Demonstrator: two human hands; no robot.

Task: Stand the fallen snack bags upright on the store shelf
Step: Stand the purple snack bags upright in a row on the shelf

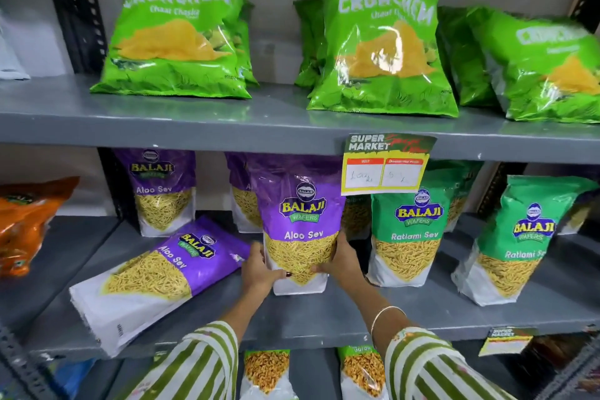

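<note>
An upright purple Aloo Sev bag (300, 224) stands on the middle grey shelf (324, 315). My left hand (259, 269) grips its lower left side and my right hand (341, 260) grips its lower right side. To its left, a second purple Aloo Sev bag (162, 282) lies flat on the shelf, its top pointing toward the back right. Two more purple bags stand upright behind, one at the back left (162, 191) and one partly hidden behind the held bag (242, 198).
Green Ratlami Sev bags (409, 237) (516, 243) stand to the right. A price tag (386, 166) hangs from the upper shelf edge above the held bag. Green Crunchem bags (178, 39) lean on the upper shelf. An orange bag (26, 221) lies at far left.
</note>
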